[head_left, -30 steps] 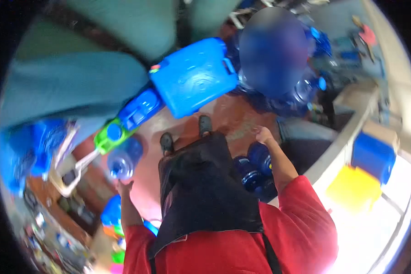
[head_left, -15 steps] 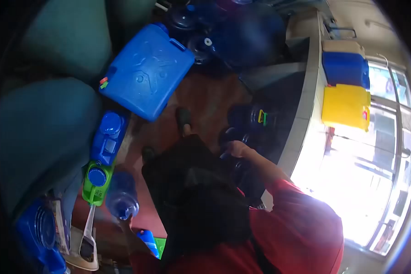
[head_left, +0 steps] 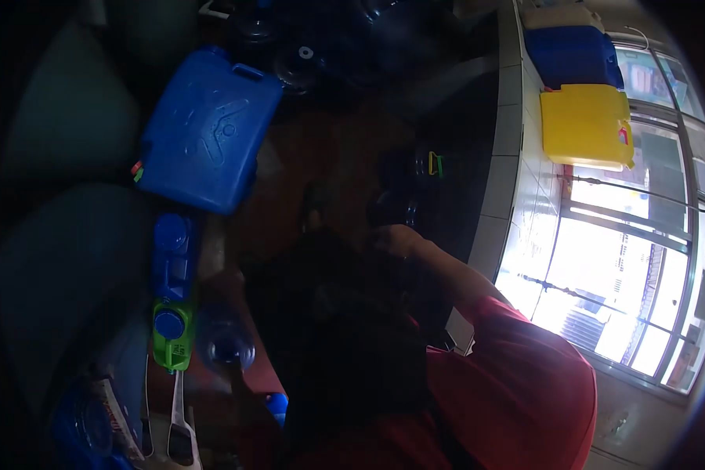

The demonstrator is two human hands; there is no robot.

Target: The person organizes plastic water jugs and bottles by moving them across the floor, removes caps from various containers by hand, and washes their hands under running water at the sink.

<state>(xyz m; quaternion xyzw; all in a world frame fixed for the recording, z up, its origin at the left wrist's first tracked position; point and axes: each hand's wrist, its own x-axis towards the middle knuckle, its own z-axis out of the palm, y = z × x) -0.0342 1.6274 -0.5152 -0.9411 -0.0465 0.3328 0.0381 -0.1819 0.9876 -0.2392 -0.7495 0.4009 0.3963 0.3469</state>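
My left hand (head_left: 233,366), dark and partly hidden, is closed at the mouth of a translucent blue bottle (head_left: 225,338) on the lower left. Beside that bottle is a green container with a blue cap (head_left: 172,345), with a blue container (head_left: 172,254) behind it. My right hand (head_left: 399,240) is held out in front with its fingers curled; shadow hides what they grip, if anything. Close to it are dark blue bottles (head_left: 399,205), one with a yellow and green handle (head_left: 435,164).
A large blue jug (head_left: 207,129) stands at the upper left, with more round bottles (head_left: 290,70) behind it. On the right, a tiled ledge (head_left: 497,184) carries a yellow container (head_left: 586,125) and a dark blue one (head_left: 572,56) beside a bright window.
The view has turned right and darkened. My left hand, open a second ago, has closed at the bottle's mouth. My right hand has come down beside the dark bottles.
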